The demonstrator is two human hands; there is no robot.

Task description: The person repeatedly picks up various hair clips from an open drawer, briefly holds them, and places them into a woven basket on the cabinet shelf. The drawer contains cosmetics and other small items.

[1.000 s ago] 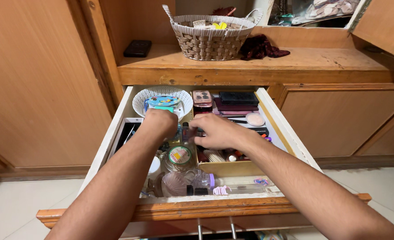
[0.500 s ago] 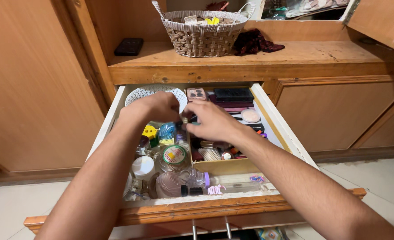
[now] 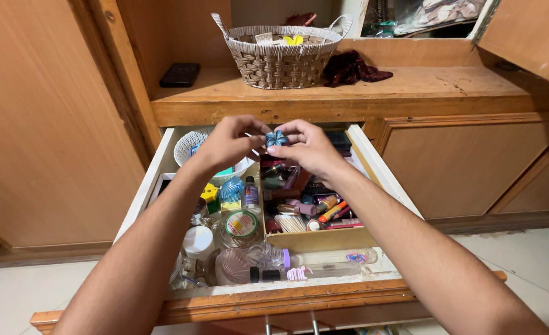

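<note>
Both my hands are raised above the open wooden drawer (image 3: 373,162). Between their fingertips they hold a small blue flower-shaped hair clip (image 3: 276,138). My left hand (image 3: 228,142) pinches its left side and my right hand (image 3: 305,146) pinches its right side. Below them the drawer is full of cosmetics: lipsticks and small tubes (image 3: 314,208) in a wooden tray on the right, jars, a round tin (image 3: 241,223) and a blue shell-shaped clip (image 3: 231,188) on the left. A white lattice bowl (image 3: 187,144) sits at the drawer's back left, partly hidden by my left hand.
A woven basket (image 3: 280,59) with small items stands on the wooden shelf above the drawer. Beside it lie a dark red cloth (image 3: 352,67) and a black flat case (image 3: 179,74). Cabinet doors flank the drawer. A clear bottle (image 3: 324,260) lies along the drawer's front.
Both hands rose out of the drawer and came together on the small blue clip. The tray's lipsticks, covered by my right hand before, now show.
</note>
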